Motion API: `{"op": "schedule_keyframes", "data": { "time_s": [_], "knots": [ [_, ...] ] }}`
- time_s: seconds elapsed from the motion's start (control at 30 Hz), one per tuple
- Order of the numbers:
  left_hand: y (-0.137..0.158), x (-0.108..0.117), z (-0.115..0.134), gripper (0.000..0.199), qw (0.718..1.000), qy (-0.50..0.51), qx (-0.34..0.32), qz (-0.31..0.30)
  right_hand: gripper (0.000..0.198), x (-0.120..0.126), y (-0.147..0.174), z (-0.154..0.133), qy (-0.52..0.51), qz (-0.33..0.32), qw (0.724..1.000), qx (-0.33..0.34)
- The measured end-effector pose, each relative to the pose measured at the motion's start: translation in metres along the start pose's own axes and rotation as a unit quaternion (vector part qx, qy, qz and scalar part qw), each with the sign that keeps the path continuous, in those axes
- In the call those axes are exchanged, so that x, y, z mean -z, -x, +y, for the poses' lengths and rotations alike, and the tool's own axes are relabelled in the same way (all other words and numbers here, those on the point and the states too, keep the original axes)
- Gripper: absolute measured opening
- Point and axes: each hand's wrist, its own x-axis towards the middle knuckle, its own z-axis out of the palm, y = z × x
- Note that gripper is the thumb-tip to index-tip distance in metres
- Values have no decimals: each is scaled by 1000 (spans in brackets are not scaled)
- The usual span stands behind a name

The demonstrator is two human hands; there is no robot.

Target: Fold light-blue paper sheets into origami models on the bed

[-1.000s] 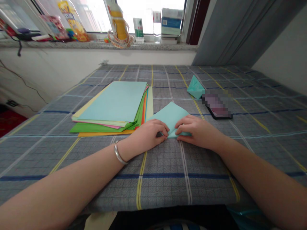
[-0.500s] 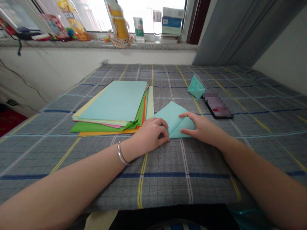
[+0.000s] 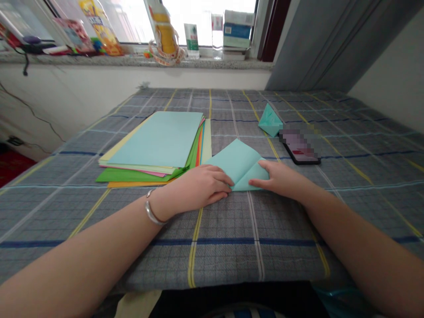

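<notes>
A folded sheet of light turquoise paper (image 3: 239,158) lies on the checked cloth in front of me, a diagonal crease running up to the right from its near corner. My left hand (image 3: 208,183) rests palm down over the paper's left part, fingers stretched toward the near corner. At the right side, my right hand (image 3: 276,179) touches the paper with thumb and forefinger spread apart; its other fingers are mostly hidden. Farther back stands a small folded turquoise paper piece (image 3: 270,121), roughly pyramid-shaped.
Left of the folded sheet is a stack of coloured paper (image 3: 159,139), light blue on top. A phone (image 3: 301,150) lies at the right, beside the small folded piece. Bottles, boxes and snack bags line the windowsill (image 3: 205,64) behind the checked cloth (image 3: 228,247).
My left hand has slid slightly left and its fingers have straightened from a pinched shape. My right forefinger has drawn back toward the paper's right edge. The paper has barely moved.
</notes>
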Motion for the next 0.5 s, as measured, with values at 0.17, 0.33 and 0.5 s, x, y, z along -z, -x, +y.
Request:
{"op": "schedule_keyframes", "data": {
  "time_s": [0.17, 0.33, 0.5],
  "knots": [
    [-1, -3, 2, 20, 999, 42, 23, 4, 34, -3, 0, 0, 34, 7, 999, -11],
    [-2, -7, 6, 26, 998, -5, 52, 23, 37, -7, -1, 1, 53, 22, 998, -14],
    [-2, -10, 9, 32, 999, -44, 18, -9, 34, -4, -1, 4, 39, 25, 998, -34]
  ]
}}
